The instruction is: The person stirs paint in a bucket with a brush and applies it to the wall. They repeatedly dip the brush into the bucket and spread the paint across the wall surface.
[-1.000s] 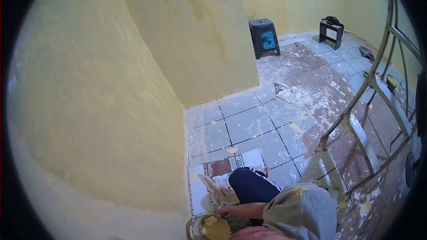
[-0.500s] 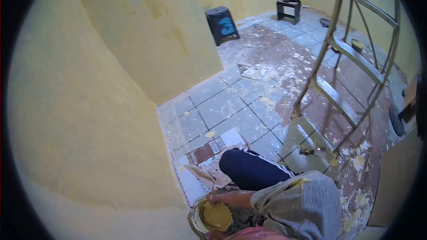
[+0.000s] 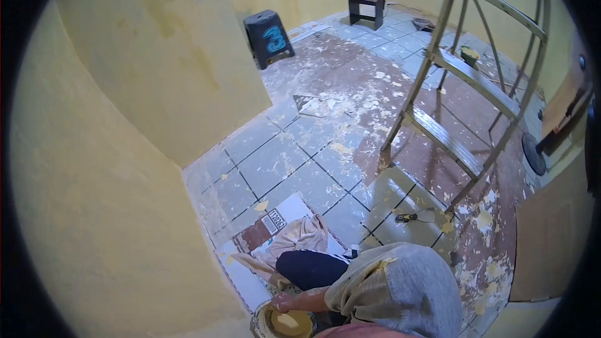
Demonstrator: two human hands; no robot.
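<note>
At the bottom of the head view stands a bucket (image 3: 258, 325) of yellow paint (image 3: 289, 323), close against the wall. My right hand (image 3: 285, 302) is closed on the bucket's far rim, its arm reaching out of a grey sleeve. Only part of my left forearm shows at the lower edge; that hand is out of the picture. Just beyond the bucket, a crumpled pale cloth (image 3: 303, 235) lies on a flattened white carton (image 3: 234, 275) with printed letters. My knee in navy trousers (image 3: 310, 269) is beside them.
A metal stepladder (image 3: 479, 81) stands at the right. On the tiles lies a scraper (image 3: 407, 218) with a yellow-black handle. Paint flakes litter the floor. Further back are a dark stool (image 3: 258, 37), a small black table (image 3: 366, 11) and a small bucket (image 3: 469, 56). Brown cardboard (image 3: 551, 238) leans at right.
The view has shifted, so the room sits further left and the bucket lower in the picture. My left hand, earlier at the bucket's near side, has left the view. My right hand stays at the rim.
</note>
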